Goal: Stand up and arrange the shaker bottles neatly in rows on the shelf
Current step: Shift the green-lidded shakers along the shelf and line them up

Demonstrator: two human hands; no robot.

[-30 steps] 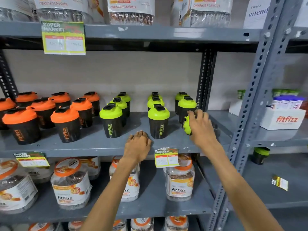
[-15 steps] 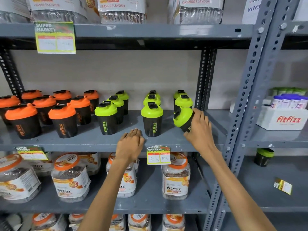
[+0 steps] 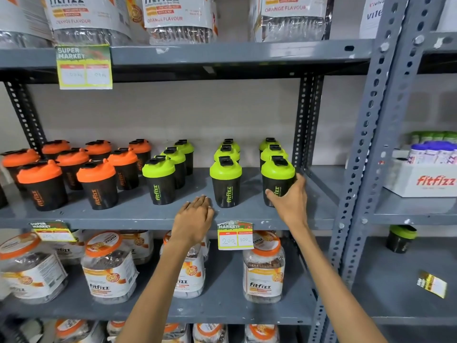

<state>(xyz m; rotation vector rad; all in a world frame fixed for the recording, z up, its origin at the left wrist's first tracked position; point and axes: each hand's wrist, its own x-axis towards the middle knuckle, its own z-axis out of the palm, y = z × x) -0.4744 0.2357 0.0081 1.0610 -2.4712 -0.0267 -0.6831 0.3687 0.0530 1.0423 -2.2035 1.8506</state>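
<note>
Black shaker bottles stand in rows on the grey middle shelf (image 3: 138, 214): several with orange lids (image 3: 96, 184) at the left, several with green lids (image 3: 160, 180) in three rows to the right. My right hand (image 3: 289, 204) grips the front green-lidded bottle (image 3: 278, 179) of the rightmost row, which stands upright. Its fingers wrap the bottle's right side, the thumb lies across the front. My left hand (image 3: 194, 220) rests flat on the shelf's front edge, fingers together, holding nothing, just left of the middle row's front bottle (image 3: 226, 181).
Price tags (image 3: 235, 235) hang from the shelf edge. Large Fitfizz jars (image 3: 263, 271) fill the shelf below and packs line the one above. A grey perforated upright (image 3: 356, 194) bounds the bay at the right. One more green-lidded shaker (image 3: 400, 238) stands on the neighbouring lower shelf.
The rightmost front bottle lay on its side under my right hand, was tilted up, and now stands upright at the front of its row. My left hand stayed on the shelf edge.
</note>
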